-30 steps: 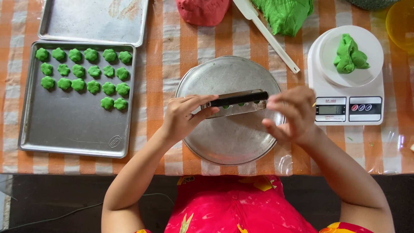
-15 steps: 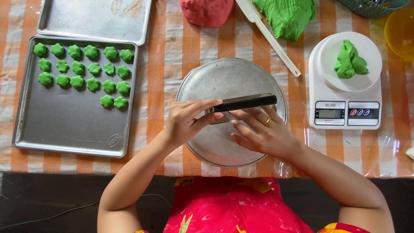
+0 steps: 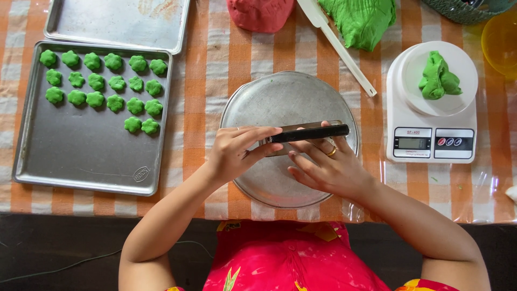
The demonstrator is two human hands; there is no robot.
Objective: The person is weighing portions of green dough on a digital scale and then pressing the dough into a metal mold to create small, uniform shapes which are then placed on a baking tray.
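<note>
Over a round metal pan [image 3: 291, 97], my left hand [image 3: 237, 153] grips the left end of a metal scraper with a black handle [image 3: 309, 133]. The scraper is held level and seen edge-on. My right hand [image 3: 328, 170], with a ring on one finger, is right under and around the scraper's blade, with fingertips pressed on it. What lies between the fingers and the blade is hidden. The bare part of the pan shows nothing in it.
A baking tray [image 3: 81, 156] at the left holds several green flower-shaped dough pieces [image 3: 102, 89]. A second tray [image 3: 118, 21] lies behind it. A white scale [image 3: 431, 145] at the right carries green dough [image 3: 439, 78]. Red dough [image 3: 258, 13], a green dough mass [image 3: 358, 19] and a white spatula [image 3: 336, 46] lie at the back.
My right hand has moved left from the scraper's right end to under the blade. The scraper has turned from showing its flat face to edge-on.
</note>
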